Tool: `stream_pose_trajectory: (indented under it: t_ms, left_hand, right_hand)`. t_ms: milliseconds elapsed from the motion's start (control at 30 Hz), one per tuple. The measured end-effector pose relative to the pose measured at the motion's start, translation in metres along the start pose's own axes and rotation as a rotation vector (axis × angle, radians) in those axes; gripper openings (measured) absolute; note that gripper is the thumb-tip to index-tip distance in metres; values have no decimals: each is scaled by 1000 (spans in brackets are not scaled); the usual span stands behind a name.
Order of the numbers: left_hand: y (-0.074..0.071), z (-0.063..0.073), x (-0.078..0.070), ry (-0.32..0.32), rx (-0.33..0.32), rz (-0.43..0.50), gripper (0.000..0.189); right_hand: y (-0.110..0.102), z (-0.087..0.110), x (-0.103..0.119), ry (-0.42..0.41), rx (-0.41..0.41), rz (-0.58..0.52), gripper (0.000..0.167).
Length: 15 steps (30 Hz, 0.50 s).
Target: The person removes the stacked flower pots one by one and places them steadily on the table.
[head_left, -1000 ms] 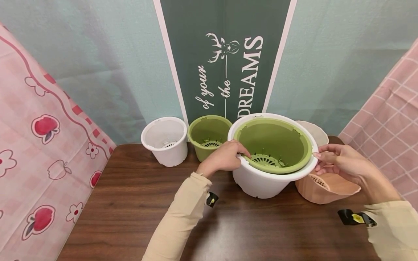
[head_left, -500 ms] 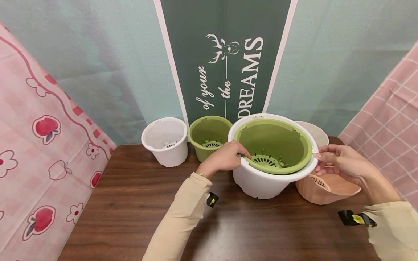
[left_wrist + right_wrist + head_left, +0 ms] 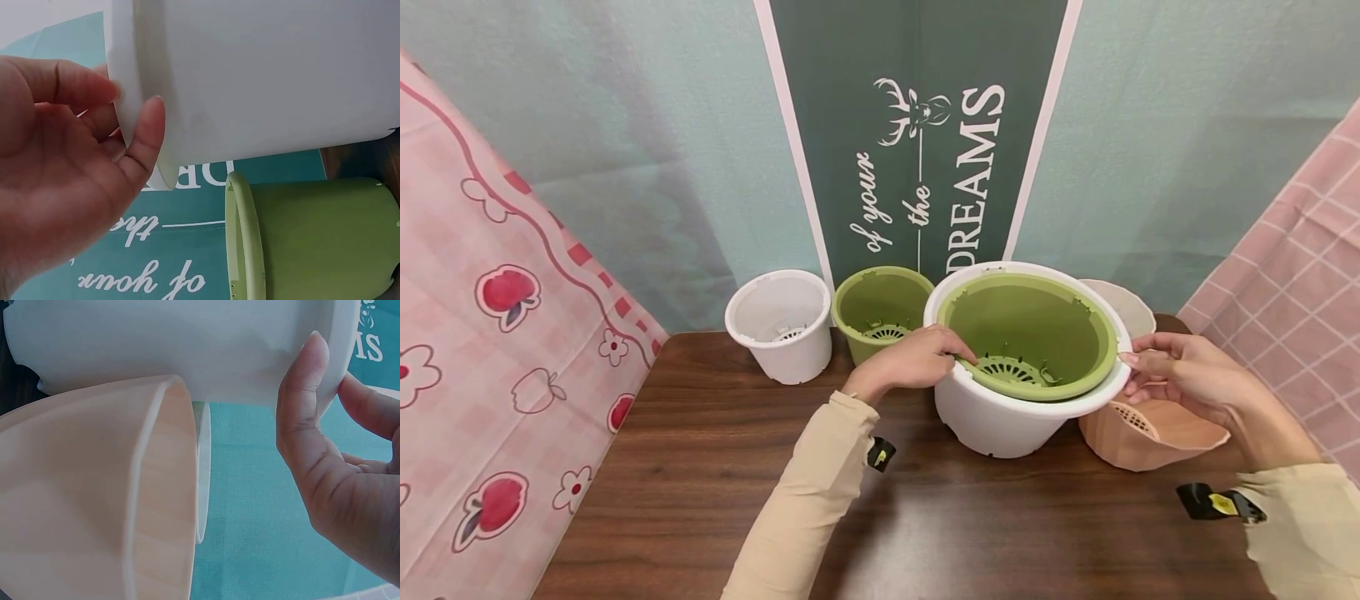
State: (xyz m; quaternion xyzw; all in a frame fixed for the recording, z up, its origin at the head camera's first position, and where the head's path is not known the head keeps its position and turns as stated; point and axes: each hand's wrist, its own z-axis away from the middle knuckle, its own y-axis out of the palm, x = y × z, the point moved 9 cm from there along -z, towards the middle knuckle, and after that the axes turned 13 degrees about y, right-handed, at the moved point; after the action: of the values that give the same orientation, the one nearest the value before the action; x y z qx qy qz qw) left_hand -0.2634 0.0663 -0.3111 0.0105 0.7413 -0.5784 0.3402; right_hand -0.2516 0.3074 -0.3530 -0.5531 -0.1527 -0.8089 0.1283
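A large white flowerpot (image 3: 1000,429) stands on the table with a green flowerpot (image 3: 1028,337) nested inside it, slightly tilted. My left hand (image 3: 913,362) grips the white rim on its left side, its fingertips reaching over to the green rim. From below, the left wrist view has this hand (image 3: 81,144) with a finger against the outer wall (image 3: 262,75). On the opposite side my right hand (image 3: 1187,375) pinches the white rim. The right wrist view shows one finger of that hand (image 3: 337,462) lying along the outside of the white flowerpot (image 3: 175,350).
A smaller white flowerpot (image 3: 790,354) and a smaller green flowerpot (image 3: 861,350) stand at the back left. Close to the right of the large pot is a peach pot (image 3: 1131,450) with a slanted opening. Behind it shows a pale pot (image 3: 1123,304). Curtains surround the wooden table (image 3: 715,492).
My left wrist and forearm have shifted slightly to the left while the fingers stay at the rim. The pots and my right hand have not visibly moved.
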Motion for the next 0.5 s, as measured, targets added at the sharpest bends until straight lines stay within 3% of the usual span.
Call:
stream_pose_trajectory:
  t_ms: [300,400,500]
  left_hand:
    - [-2,-3,-5,-14,-8,-24,33]
    - [-5,0,-2,-48,-57,2,33]
    - [-11,6,3,-98,-149,20,32]
  right_hand:
    - [-1,1,0,2,1,5,13]
    - [-2,0,-1,13,-17,9,13]
    - [-3,0,-1,15,-12,4,14]
